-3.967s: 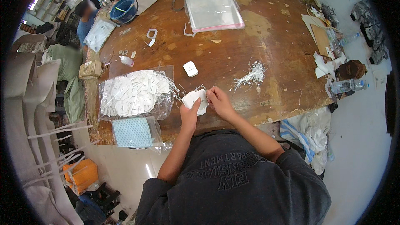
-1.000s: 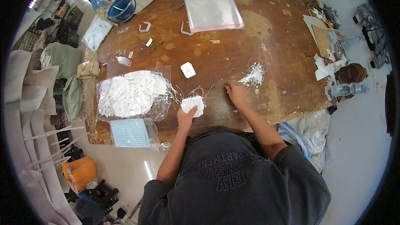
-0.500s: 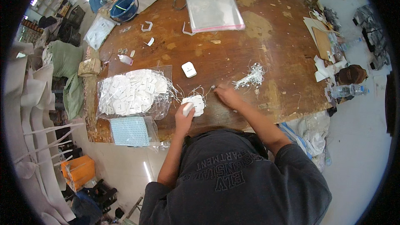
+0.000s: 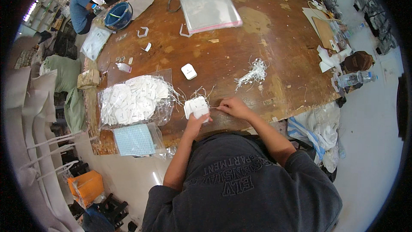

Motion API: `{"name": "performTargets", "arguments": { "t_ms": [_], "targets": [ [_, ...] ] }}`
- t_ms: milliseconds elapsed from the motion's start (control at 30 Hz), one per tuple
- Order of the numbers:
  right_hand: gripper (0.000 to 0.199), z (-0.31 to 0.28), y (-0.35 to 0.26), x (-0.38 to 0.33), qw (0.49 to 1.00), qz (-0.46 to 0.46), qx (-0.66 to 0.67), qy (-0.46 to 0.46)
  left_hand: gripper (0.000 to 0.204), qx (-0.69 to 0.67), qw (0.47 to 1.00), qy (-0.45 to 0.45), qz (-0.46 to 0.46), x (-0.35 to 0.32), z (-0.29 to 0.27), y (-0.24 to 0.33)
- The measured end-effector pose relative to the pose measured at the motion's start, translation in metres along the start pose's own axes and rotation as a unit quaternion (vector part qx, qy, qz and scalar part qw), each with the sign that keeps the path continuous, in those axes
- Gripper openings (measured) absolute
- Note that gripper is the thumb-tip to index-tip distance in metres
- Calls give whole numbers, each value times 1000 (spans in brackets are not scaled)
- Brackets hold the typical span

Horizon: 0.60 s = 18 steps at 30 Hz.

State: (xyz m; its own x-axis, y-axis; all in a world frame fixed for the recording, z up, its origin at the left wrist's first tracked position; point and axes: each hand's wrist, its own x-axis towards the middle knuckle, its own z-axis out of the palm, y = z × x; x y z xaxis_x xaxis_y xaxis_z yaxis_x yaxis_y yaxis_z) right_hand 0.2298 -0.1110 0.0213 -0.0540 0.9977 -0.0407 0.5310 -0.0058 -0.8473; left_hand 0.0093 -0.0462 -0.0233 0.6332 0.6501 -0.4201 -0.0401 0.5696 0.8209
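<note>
My left hand [image 4: 196,126] is closed on white tags [image 4: 200,113] with rounded corners, at the near edge of a small pile of strung tags [image 4: 195,102]. To its right, my right hand [image 4: 234,107] pinches a thin string [image 4: 213,108] that runs toward the tags in my left hand. A clear plastic bag [image 4: 168,77] on the left carries a heap of white tags [image 4: 133,99], their strings trailing right. Beyond my hands sits a neat stack of white tags [image 4: 189,71]. A bundle of loose white strings [image 4: 254,74] lies farther right.
Clear plastic sleeves [image 4: 210,8] lie at the far side of the wooden table [image 4: 292,60]. A blue bucket [image 4: 119,16], a small white bottle [image 4: 124,67] and a light-blue dotted packet [image 4: 134,140] are on the left. Bottles [image 4: 356,78] crowd the right edge. A person [image 4: 80,6] is at the far left.
My left hand has come down onto the tag pile's near edge with its tags. My right hand has turned, and a string now stretches between both hands. The view has shifted slightly.
</note>
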Motion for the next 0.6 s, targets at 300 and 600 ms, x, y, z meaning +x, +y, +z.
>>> {"name": "performTargets", "arguments": {
  "t_ms": [300, 600],
  "targets": [
    [27, 5, 4, 10, 870, 77, 419, 250, 35, -104, 993, 63, 1, -1, 5, 19],
    [15, 54, -32, 26, 944, 85, 250, 197, 33, -36, 991, 109, 70, -2, 27, 32]
  ]
}}
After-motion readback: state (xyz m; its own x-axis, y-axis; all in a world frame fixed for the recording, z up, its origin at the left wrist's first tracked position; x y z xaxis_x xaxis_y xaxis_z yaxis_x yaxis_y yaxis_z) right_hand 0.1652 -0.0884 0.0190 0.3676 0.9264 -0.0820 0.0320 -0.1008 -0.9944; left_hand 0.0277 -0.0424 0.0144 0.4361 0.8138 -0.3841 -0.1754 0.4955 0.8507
